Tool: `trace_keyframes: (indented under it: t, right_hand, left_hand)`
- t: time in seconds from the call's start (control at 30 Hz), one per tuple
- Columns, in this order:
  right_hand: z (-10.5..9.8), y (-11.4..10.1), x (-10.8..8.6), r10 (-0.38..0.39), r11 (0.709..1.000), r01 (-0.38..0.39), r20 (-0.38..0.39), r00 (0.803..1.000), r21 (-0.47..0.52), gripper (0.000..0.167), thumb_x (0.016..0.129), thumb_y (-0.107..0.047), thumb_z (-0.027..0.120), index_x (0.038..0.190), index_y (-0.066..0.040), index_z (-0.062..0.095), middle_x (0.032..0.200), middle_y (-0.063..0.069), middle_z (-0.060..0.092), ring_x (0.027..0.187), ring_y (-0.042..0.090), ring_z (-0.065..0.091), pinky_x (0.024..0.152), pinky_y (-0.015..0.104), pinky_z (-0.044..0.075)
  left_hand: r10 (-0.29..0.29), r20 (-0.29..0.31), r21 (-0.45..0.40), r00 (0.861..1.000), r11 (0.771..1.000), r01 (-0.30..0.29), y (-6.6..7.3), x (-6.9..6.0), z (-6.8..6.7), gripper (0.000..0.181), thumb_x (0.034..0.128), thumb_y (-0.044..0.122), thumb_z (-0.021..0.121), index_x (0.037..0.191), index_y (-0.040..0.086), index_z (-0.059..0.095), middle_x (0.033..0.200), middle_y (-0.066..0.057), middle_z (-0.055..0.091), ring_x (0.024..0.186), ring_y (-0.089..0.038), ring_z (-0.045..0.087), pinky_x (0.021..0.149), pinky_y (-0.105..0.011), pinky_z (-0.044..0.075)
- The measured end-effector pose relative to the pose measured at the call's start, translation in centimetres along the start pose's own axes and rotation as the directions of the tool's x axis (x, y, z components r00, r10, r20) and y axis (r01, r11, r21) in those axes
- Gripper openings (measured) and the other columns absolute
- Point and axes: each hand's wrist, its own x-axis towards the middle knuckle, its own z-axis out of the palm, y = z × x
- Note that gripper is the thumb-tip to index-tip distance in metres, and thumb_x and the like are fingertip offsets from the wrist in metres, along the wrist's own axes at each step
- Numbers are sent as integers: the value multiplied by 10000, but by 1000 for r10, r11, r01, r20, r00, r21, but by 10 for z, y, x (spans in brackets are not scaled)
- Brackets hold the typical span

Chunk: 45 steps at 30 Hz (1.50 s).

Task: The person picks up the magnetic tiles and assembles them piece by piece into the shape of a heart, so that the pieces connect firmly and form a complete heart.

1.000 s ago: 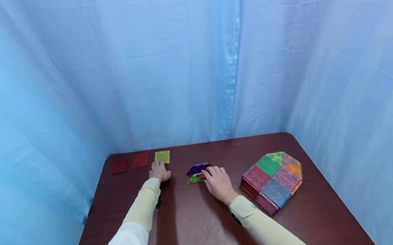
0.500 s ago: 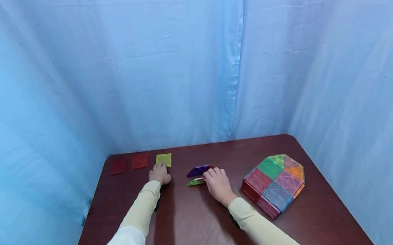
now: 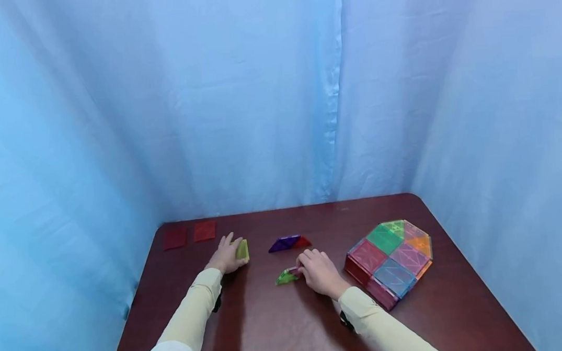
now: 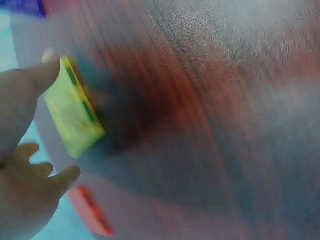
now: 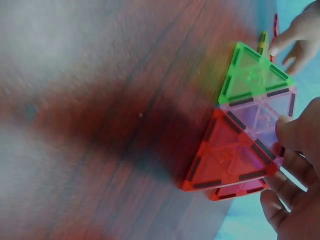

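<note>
My left hand (image 3: 225,257) grips a yellow square magnetic tile (image 3: 243,250), tilted up on its edge. In the left wrist view the thumb lies on one end of this tile (image 4: 75,110); the other fingers spread beside it. My right hand (image 3: 320,273) pinches a joined strip of triangular magnetic tiles by its clear pink triangle (image 5: 252,120). A green triangle (image 5: 255,75) and a red triangle (image 5: 227,152) adjoin the pink one. Behind the right hand, a purple and red strip of tiles (image 3: 286,243) stands on the table.
At the right stands a built shape of many-coloured tiles (image 3: 393,257). Two red square tiles (image 3: 204,231) lie flat near the table's back left corner. Blue curtains (image 3: 258,92) hang around the brown table (image 3: 268,322).
The left hand has taken hold of the yellow tile, tipped it up and drawn it nearer. My right hand has pulled the green and pink strip toward me, away from the purple one.
</note>
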Motion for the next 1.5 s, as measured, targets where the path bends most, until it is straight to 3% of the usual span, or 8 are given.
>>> trace_keyframes:
  t: [0.17,0.33,0.47,0.7,0.83,1.03,1.23,1.5]
  right_hand:
    - [1,-5,-8,1,997,-8,85,996,73,104,909,-234,749,953,-207,659,890,-84,598,810,140,540,695,300,447]
    - [5,6,-14,-25,983,-5,164,986,183,76,932,-160,721,989,-182,676,910,-63,634,830,142,583,760,328,508]
    - [6,15,-17,-24,971,-19,179,984,236,118,915,-93,720,1016,-145,687,931,-27,674,851,169,618,785,356,528]
    - [7,22,-15,17,958,-67,178,984,278,143,914,-84,727,1043,-124,681,949,7,727,867,181,682,783,368,561]
    - [6,26,-13,43,938,-105,190,981,330,138,907,-95,747,1021,-129,677,903,2,726,812,128,664,732,330,554]
    - [5,31,-11,59,927,-126,195,979,354,131,895,-104,766,992,-144,687,869,-23,713,764,81,609,708,299,529]
    - [9,28,-11,44,928,-108,183,982,357,131,894,-113,765,997,-143,690,868,-19,712,769,94,616,715,307,532]
    - [10,21,-15,21,922,-88,179,984,377,127,887,-105,771,979,-142,692,857,-32,700,770,94,606,713,307,527]
  left_hand:
    - [-19,39,-41,999,999,21,-20,-8,12,701,929,252,750,1514,25,438,1603,-290,298,1488,-493,263,1153,-613,333]
    - [4,-77,20,997,1000,-2,-12,-16,21,552,928,211,748,1388,-28,559,1482,-311,454,1409,-460,414,1119,-540,412]
    - [-8,-92,-7,996,1000,7,-7,-24,25,567,935,202,738,1393,-64,532,1500,-327,431,1416,-474,403,1129,-542,402]
    - [-8,-88,28,996,1000,10,-4,-28,26,719,830,334,809,1406,44,491,1228,-222,576,1088,-372,561,837,-509,544]
    - [-20,-142,-101,990,995,5,2,-30,27,912,717,342,797,1499,65,419,1170,-188,568,956,-301,554,732,-434,527]
    - [111,-139,-379,984,912,-157,27,-32,31,897,729,275,808,1498,28,418,1236,-157,526,994,-249,578,820,-369,526]
    - [260,-92,-354,961,894,-276,46,-31,34,879,721,208,812,1480,5,418,1248,-143,508,1048,-265,569,886,-398,515]
    - [307,-50,-380,950,874,-302,58,-29,40,895,761,197,826,1532,46,399,1330,-161,537,1086,-267,564,900,-415,506]
